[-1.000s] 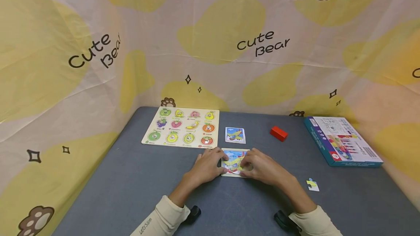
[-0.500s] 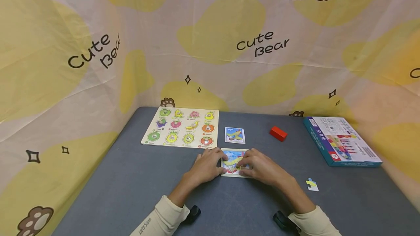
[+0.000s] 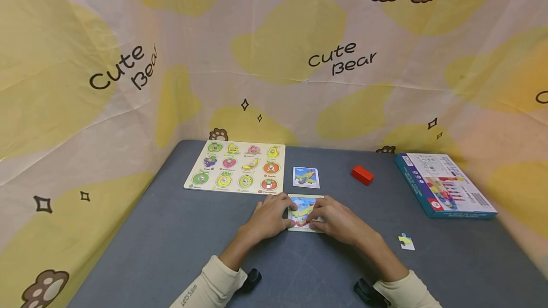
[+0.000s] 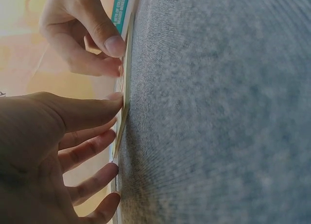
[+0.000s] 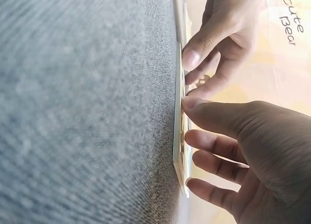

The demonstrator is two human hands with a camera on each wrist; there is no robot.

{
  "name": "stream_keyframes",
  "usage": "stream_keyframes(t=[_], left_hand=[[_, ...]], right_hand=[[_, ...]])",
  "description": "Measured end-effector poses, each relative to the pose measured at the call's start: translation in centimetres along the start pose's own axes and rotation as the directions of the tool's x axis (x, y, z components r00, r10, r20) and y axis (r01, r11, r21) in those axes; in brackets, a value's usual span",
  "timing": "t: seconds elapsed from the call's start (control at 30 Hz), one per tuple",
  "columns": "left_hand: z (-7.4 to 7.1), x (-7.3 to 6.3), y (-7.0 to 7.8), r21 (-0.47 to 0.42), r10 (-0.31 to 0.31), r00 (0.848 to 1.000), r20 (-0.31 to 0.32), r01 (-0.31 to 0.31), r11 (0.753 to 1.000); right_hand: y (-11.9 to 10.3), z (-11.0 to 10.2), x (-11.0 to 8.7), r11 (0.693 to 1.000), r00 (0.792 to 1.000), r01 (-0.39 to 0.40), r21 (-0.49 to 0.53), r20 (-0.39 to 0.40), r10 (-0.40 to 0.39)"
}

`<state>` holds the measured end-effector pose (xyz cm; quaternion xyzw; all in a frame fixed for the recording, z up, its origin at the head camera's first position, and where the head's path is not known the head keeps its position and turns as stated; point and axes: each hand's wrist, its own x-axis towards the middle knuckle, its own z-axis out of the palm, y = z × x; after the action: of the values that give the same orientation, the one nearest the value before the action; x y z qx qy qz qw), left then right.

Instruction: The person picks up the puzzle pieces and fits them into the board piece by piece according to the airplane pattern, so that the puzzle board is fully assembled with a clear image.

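Observation:
A small framed jigsaw puzzle (image 3: 302, 202) with a yellow aeroplane picture lies flat before me in the head view. My left hand (image 3: 270, 214) holds its left side, thumb at the near corner and forefinger at the far one. Over its right half my right hand (image 3: 338, 218) bends thumb and forefinger close together, pinching at a piece that the fingers mostly cover. Both hands meet the puzzle's thin edge (image 5: 179, 131) in the right wrist view. One loose jigsaw piece (image 3: 406, 242), white and yellow, lies apart at the right. Behind the puzzle sits an aeroplane picture card (image 3: 306, 178).
A fruit picture board (image 3: 236, 166) lies at the back left of the grey table (image 3: 180, 232). A red block (image 3: 362, 175) and a flat teal-edged box (image 3: 447, 187) stand at the back right. Printed cloth (image 3: 274, 61) walls the table behind.
My right hand has shifted slightly left across the puzzle, with its thumb and forefinger drawn closer together. My left hand has stayed at the left side.

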<state>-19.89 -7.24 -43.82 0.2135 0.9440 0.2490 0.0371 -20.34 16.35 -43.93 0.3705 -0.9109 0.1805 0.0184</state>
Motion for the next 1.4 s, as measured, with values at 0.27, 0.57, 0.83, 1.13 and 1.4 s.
stream_keyframes(t=[0.27,0.57,0.83,1.13,1.4], left_hand=[[0.15,0.06,-0.14,-0.008,0.003,1.000,0.001,-0.003,1.000],[0.17,0.01,-0.32,-0.009,0.008,1.000,0.004,-0.008,1.000],[0.05,-0.13,-0.32,-0.049,0.046,0.999,0.020,-0.045,0.998],[0.02,0.07,-0.23,-0.107,0.135,0.989,0.059,-0.128,0.986],[0.08,0.42,-0.34,-0.072,0.243,0.963,0.116,-0.236,0.969]], right_hand=[[0.17,0.09,-0.01,1.000,1.000,-0.015,0.019,0.025,0.014],[0.42,0.23,-0.07,1.000,1.000,0.014,0.016,0.017,-0.014],[0.50,0.18,-0.10,1.000,1.000,0.000,0.025,0.017,-0.001],[0.29,0.11,-0.16,1.000,1.000,-0.004,-0.002,0.001,0.004],[0.04,0.05,0.09,0.983,0.984,-0.176,0.050,-0.030,0.177]])
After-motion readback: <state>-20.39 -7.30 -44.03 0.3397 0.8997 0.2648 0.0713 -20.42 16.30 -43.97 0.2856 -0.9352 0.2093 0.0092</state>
